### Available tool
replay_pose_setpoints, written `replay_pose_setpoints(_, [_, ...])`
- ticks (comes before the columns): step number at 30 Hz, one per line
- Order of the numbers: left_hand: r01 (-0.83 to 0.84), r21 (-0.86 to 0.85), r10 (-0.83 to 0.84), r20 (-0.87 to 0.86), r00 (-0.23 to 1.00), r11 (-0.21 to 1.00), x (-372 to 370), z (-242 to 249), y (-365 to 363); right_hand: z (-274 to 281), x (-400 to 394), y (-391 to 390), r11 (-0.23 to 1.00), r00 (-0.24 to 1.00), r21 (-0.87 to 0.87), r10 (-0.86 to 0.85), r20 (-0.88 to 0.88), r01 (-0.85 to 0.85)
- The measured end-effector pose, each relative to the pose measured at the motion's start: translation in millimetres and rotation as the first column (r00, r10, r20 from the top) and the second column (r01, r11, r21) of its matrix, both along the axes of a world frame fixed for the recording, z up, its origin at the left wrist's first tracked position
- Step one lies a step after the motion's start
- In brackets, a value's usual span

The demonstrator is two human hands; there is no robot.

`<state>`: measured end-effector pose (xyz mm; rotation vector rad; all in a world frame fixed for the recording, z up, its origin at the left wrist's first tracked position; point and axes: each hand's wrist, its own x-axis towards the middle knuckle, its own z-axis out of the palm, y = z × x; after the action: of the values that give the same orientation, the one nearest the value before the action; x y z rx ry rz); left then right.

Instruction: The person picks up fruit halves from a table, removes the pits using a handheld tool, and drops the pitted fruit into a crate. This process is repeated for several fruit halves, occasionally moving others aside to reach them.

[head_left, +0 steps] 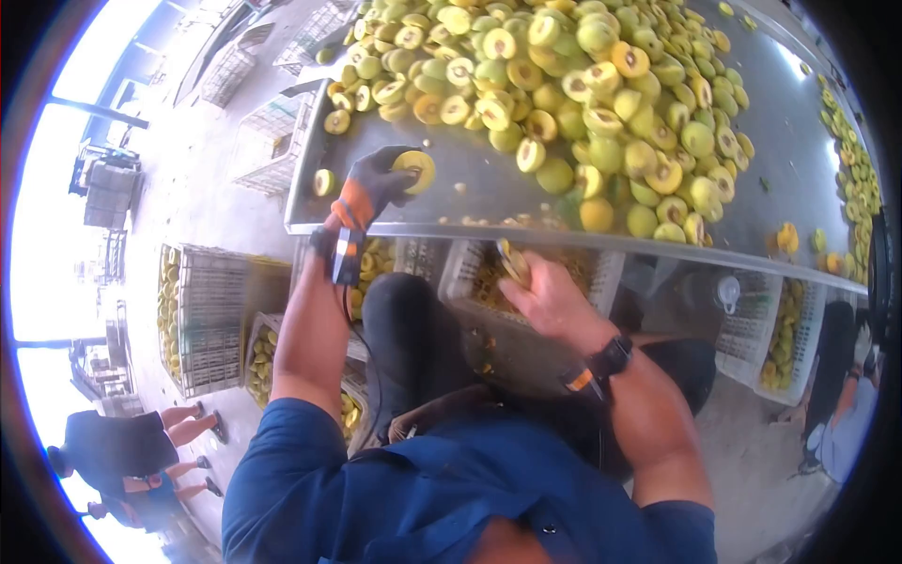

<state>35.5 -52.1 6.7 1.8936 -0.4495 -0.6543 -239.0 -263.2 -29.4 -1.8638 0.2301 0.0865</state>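
My left hand point(381, 179), in a dark glove with an orange cuff, grips a peach half point(414, 172) above the left end of the metal table point(432, 202). The cut face shows yellow flesh and a brown centre. Lower and to the right, my bare right hand point(545, 291) is closed around a small, narrow yellowish tool point(512, 261) whose kind I cannot make out. That hand is over a white crate point(460, 273) holding small yellow-brown pieces. A big heap of halved peaches point(564, 85) covers the table's far side.
More peaches point(850, 169) lie along the table's right end. Fruit-filled crates point(211, 320) stand on the floor at left, another crate point(789, 334) at right. A white jug point(727, 293) is beneath the table edge. People point(117, 456) are at lower left; another person point(846, 414) is at right.
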Motion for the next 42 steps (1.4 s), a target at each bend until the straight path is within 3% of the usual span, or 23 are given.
replay_pose_setpoints(4, [0.079,-0.157,-0.090,-0.069,0.993,0.984,-84,12,-41,18,-1,3,0.993,0.986,0.018,-0.115,0.121,0.113])
replay_pose_setpoints(7, [0.079,-0.198,-0.076,0.022,0.997,0.977,-136,13,-67,23,-8,-4,0.986,0.956,0.034,-0.168,0.241,0.165])
replay_pose_setpoints(15, [0.081,-0.117,-0.049,0.254,0.966,0.990,-169,-1,-79,19,-25,-8,0.984,0.940,-0.038,-0.157,0.302,0.177])
replay_pose_setpoints(18, [0.049,-0.081,-0.025,0.268,0.963,0.995,-173,2,-79,11,-22,-13,0.984,0.959,0.173,-0.016,0.281,-0.035])
replay_pose_setpoints(21, [0.018,-0.112,0.011,0.258,0.966,0.994,-184,8,-80,18,-31,-10,0.963,0.978,-0.196,-0.161,0.134,0.186])
replay_pose_setpoints(24, [0.006,-0.145,0.038,0.292,0.956,0.989,-185,8,-82,22,-30,-13,0.934,0.980,-0.297,-0.179,0.091,0.198])
replay_pose_setpoints(27, [0.004,-0.164,0.040,0.267,0.963,0.986,-185,9,-83,27,-30,-14,0.951,0.978,-0.239,-0.175,0.111,0.198])
replay_pose_setpoints(28, [-0.008,-0.138,0.039,0.225,0.974,0.990,-185,13,-82,20,-27,-15,0.992,0.988,-0.062,-0.098,0.123,0.106])
replay_pose_setpoints(30, [-0.021,-0.145,0.043,0.150,0.988,0.989,-181,16,-82,8,-17,-20,0.956,0.980,0.278,0.040,0.195,-0.094])
replay_pose_setpoints(32, [-0.041,-0.207,0.057,0.069,0.996,0.977,-179,6,-76,3,-18,-19,0.989,0.992,0.145,0.013,0.123,-0.031])
replay_pose_setpoints(33, [-0.046,-0.181,0.066,0.110,0.992,0.982,-181,3,-74,4,-19,-17,0.997,0.996,0.075,0.000,0.087,-0.006])
replay_pose_setpoints(35, [-0.055,-0.131,0.081,0.196,0.977,0.990,-183,1,-78,3,-20,-14,0.998,0.990,-0.015,-0.059,0.126,0.061])
replay_pose_setpoints(36, [-0.067,-0.166,0.092,0.150,0.984,0.984,-185,3,-78,4,-20,-12,0.994,0.985,-0.055,-0.089,0.146,0.098])
replay_pose_setpoints(38, [-0.091,-0.236,0.107,0.056,0.993,0.968,-188,10,-78,20,-24,-13,0.990,0.970,-0.009,-0.134,0.202,0.139])
replay_pose_setpoints(42, [-0.120,-0.233,0.135,0.047,0.990,0.965,-189,9,-79,26,-26,-15,0.990,0.964,-0.003,-0.134,0.228,0.138])
